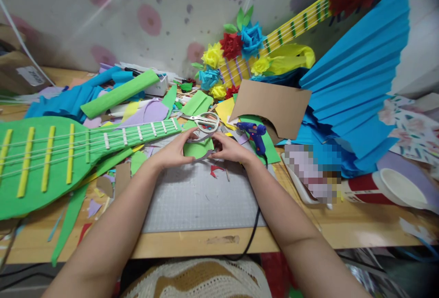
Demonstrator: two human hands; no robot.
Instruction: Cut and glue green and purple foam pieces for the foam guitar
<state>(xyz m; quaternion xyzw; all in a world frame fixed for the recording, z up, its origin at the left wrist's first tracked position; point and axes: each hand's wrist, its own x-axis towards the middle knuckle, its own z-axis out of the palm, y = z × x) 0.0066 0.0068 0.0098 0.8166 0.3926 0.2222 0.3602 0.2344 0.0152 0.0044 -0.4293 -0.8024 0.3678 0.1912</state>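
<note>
My left hand [174, 150] and my right hand [230, 148] meet over the far edge of a grey cutting mat [202, 202]. Between their fingertips they pinch a thin purple paper strip [202, 138] that curls over a green paper piece [197, 148] lying on the mat. Both hands have their fingers closed on the strip. White-handled scissors [206, 120] lie just beyond the hands. A blue glue gun [254, 134] rests to the right of my right hand, its black cord running back toward me.
A green paper guitar [51, 156] lies at the left. A brown cardboard piece [274, 105], a large blue pleated paper fan [353, 83], a flower-covered yellow guitar [247, 55] and a red paper cup [380, 188] fill the right. Paper scraps litter the wooden table [360, 234].
</note>
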